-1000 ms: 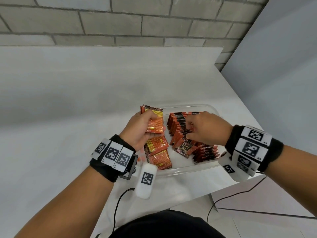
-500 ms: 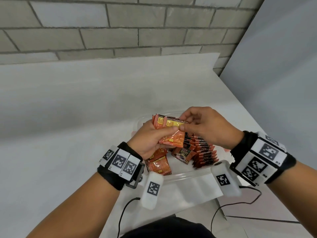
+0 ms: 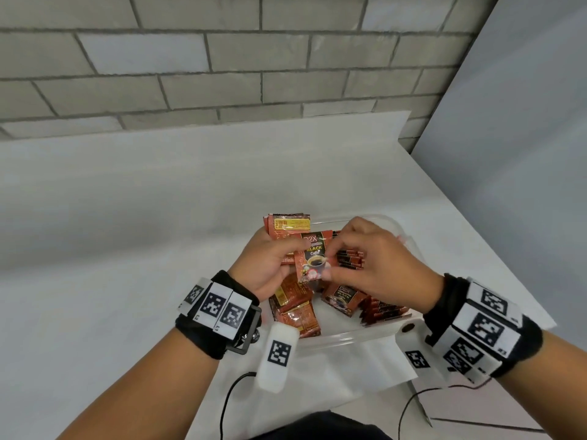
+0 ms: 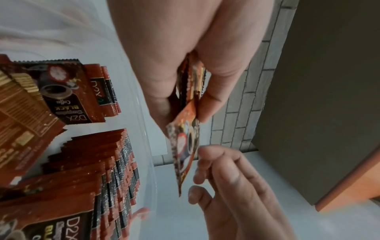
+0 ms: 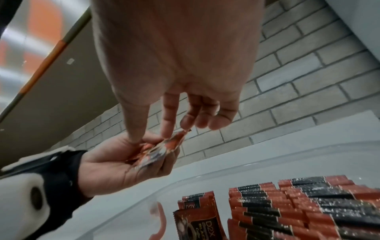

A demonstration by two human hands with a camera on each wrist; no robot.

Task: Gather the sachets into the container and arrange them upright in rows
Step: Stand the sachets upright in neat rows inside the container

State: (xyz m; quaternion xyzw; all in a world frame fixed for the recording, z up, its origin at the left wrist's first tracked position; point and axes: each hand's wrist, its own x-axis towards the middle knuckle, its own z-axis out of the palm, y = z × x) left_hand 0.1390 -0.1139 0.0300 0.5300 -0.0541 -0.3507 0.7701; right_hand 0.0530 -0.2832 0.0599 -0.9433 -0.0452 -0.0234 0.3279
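Note:
Above a clear plastic container (image 3: 349,339), my left hand (image 3: 286,252) grips a small stack of orange sachets (image 3: 287,223). The front sachet (image 3: 313,258) shows its coffee-cup print and tilts out of the stack. My right hand (image 3: 336,262) pinches its right edge between thumb and forefinger. In the left wrist view the stack (image 4: 193,84) sits between thumb and fingers, with the front sachet (image 4: 185,146) sticking out toward the right hand's fingers (image 4: 216,162). Upright rows of sachets (image 5: 287,203) fill the container's right part.
Loose sachets (image 3: 295,309) lie flat in the container's left part, and one printed sachet (image 3: 341,298) lies near the middle. The container stands near the front right corner of a white table (image 3: 127,249). A brick wall (image 3: 222,58) is behind.
My right hand left the upright rows and came to the stack in my left hand. Both hands rose above the container. The front sachet now faces print side out.

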